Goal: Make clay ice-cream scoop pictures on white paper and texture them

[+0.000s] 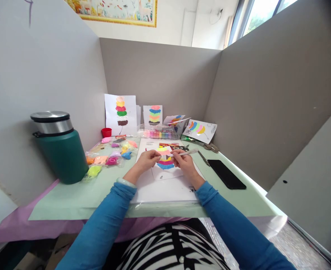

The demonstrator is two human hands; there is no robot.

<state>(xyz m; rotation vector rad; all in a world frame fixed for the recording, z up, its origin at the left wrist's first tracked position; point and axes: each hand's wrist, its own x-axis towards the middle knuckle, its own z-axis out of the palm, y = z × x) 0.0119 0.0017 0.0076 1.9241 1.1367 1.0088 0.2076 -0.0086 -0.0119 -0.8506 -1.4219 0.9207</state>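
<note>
1. The fingertips met over the far part of the striped picture (165,166), hiding some of its colors, so whether the left hand (149,159) gripped anything or only touched the paper could not be told.
2. The right hand (183,159) pinched a pale, thin strip (192,152) between thumb and fingers; its far-right end stuck out, but its near-left end was hard to make out.
3. Both forearms, in blue sleeves, reached in from the near edge and angled toward each other, cut off by the bottom of the view. The hands were close together, fingers bent inward.
4. The striped picture, with yellow, magenta and blue bands showing, lay flat on white paper (165,191) at the middle of the pale green table (103,193), beneath the fingers.
5. Just beyond the hands, pencils (169,144) and scissors (184,147) lay partly covered or overlapping.
6. To the left were bagged lumps of bright clay-like material (100,160), a red cup (106,132) and a green bottle (62,153).
7. To the right lay a black, flat slab (226,174); along the far side stood a tall striped sheet (128,112).
</note>
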